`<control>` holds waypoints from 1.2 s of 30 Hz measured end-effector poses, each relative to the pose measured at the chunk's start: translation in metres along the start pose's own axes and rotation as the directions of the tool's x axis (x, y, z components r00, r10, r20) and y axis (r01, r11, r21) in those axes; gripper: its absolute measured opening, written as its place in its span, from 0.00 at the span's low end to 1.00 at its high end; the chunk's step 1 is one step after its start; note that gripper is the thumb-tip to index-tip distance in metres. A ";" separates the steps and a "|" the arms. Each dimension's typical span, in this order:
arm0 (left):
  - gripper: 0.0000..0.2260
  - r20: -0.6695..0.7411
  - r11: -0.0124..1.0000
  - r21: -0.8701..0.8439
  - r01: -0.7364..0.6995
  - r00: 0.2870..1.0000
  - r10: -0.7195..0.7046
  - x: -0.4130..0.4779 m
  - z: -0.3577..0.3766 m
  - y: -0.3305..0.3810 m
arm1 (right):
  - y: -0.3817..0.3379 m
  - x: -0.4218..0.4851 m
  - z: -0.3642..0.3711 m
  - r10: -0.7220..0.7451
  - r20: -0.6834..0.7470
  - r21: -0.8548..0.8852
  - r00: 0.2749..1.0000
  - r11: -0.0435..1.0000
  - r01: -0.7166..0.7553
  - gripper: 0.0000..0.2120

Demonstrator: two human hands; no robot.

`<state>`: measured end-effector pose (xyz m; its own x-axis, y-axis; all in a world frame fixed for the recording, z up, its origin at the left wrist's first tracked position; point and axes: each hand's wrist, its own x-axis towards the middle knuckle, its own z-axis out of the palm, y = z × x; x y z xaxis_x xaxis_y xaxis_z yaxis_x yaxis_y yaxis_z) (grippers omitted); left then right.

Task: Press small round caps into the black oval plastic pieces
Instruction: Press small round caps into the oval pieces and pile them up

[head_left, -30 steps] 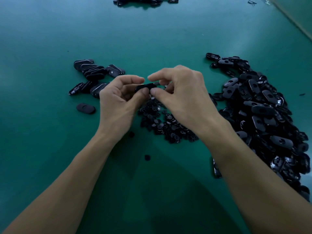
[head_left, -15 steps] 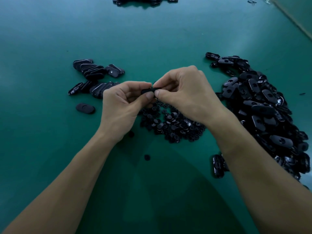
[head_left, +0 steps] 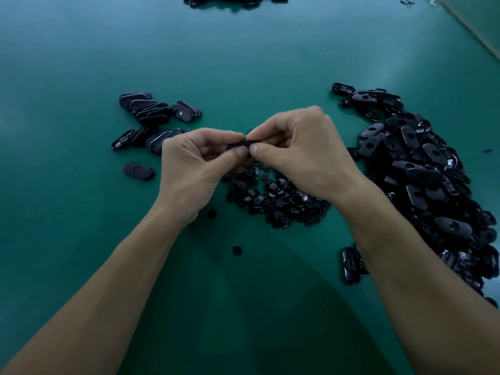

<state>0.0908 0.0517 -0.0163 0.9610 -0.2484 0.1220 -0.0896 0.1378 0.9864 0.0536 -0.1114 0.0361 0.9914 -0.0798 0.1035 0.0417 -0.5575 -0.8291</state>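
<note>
Both hands (head_left: pixel 244 151), fingers curled, pinch one black oval piece (head_left: pixel 239 144), seemingly edge-on.

The ovals (head_left: pixel 422 174) heaped on the right are glossy black plastic; the caps (head_left: pixel 276 196) look likewise shiny. The green table (head_left: pixel 243 63) is smooth and matt.

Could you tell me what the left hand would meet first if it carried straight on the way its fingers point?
Most likely the right hand: it faces the left hand across the oval piece both pinch.
</note>
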 end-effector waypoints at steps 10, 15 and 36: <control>0.07 -0.269 0.942 0.281 -0.183 0.927 0.260 0.008 -0.014 0.004 | -0.009 -0.002 0.034 0.016 -0.003 -0.325 1.000 0.946 -0.016 0.18; 0.04 -0.365 0.826 0.548 -0.129 0.852 0.375 0.020 -0.037 0.003 | -0.011 -0.014 0.063 -0.050 0.281 -0.615 0.958 0.757 0.220 0.19; 0.09 -0.313 0.625 0.779 0.048 0.893 0.322 0.020 -0.044 -0.005 | -0.006 -0.006 0.065 -0.112 0.126 -0.610 0.986 0.775 0.166 0.12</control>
<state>0.1221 0.0882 -0.0235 0.9115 0.1229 0.3925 -0.2143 -0.6726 0.7083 0.0558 -0.0542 0.0052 0.9881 0.0882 0.1258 0.1216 -0.9493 -0.2898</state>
